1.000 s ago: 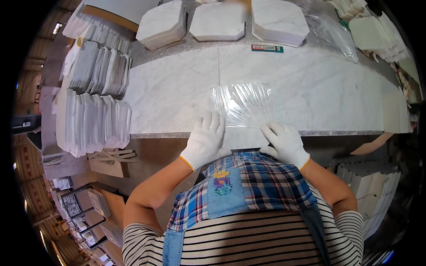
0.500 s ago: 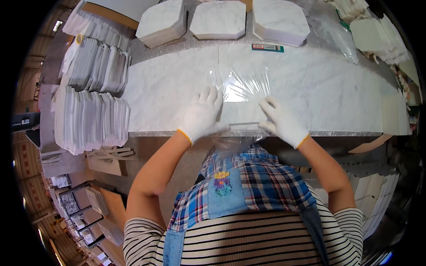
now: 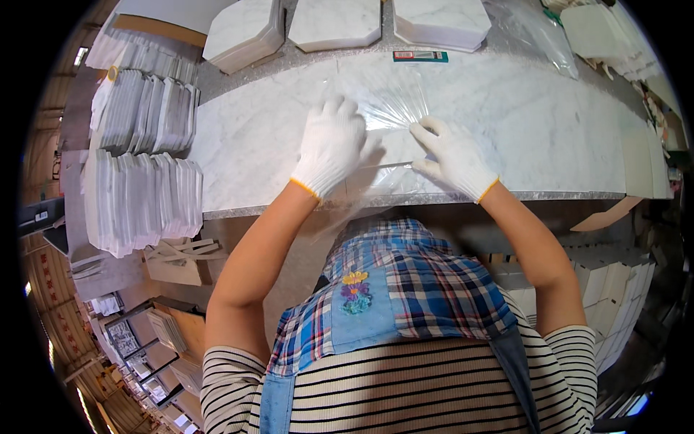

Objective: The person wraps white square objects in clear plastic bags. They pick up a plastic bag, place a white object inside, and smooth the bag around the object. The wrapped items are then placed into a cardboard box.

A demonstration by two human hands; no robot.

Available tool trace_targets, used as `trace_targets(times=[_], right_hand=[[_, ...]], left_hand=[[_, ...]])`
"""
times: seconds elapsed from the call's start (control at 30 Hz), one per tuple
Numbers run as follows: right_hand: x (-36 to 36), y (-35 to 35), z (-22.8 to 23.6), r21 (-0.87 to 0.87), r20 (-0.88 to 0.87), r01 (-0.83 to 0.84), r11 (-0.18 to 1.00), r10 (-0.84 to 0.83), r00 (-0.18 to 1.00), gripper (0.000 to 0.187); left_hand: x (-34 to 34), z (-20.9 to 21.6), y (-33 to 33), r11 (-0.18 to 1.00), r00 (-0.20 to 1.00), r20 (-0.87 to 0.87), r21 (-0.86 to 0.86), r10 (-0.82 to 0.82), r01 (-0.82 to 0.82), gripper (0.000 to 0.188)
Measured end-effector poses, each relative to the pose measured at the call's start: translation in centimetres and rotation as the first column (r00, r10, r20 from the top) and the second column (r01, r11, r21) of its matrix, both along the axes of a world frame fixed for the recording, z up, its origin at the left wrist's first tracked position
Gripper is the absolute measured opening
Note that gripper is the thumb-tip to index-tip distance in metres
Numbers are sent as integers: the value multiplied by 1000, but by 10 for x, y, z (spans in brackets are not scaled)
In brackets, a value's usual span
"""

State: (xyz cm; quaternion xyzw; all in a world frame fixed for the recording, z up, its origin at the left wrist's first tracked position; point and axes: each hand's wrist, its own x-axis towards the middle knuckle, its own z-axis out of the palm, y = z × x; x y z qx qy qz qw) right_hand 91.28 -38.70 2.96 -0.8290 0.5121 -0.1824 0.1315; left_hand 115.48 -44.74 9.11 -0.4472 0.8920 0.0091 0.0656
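Note:
Clear plastic film [image 3: 394, 98] lies over a pale marble-look tile [image 3: 394, 148] on the white marble worktop, creased in a fan that runs to my right fingers. My right hand [image 3: 455, 155], in a white knit glove, pinches the film at the tile's far right corner; its thumb is by the near right corner. At the tile's left, my gloved left hand [image 3: 332, 141] has its fingers curled over the film, their tips hidden from view. A loose part of the film hangs over the worktop's near edge.
Three stacks of clipped-corner marble tiles [image 3: 336, 25] stand at the back, a small green box [image 3: 421, 56] before them. Rows of upright tiles [image 3: 144, 199] line the left side. At the far right are more tiles [image 3: 600, 36] and crumpled plastic [image 3: 538, 36].
Both hands have moved away from me over the worktop. My left fingers went from laid flat to curled, and the film's creases now gather more sharply at my right fingers.

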Motion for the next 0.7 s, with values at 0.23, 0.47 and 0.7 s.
trace_targets(times=[0.23, 0.47, 0.7], right_hand=[[-1, 2, -5, -31, -60, -27, 999, 25, 998, 57], [-3, 24, -9, -69, 87, -51, 996, 57, 995, 59], [35, 67, -13, -135, 85, -99, 986, 111, 990, 57]], left_hand=[[-26, -34, -53, 982, 954, -233, -80, -188, 173, 43], [-18, -75, -33, 890, 859, -250, -225, -446, 397, 49], [-15, -78, -34, 911, 884, -226, -138, -410, 388, 52]])
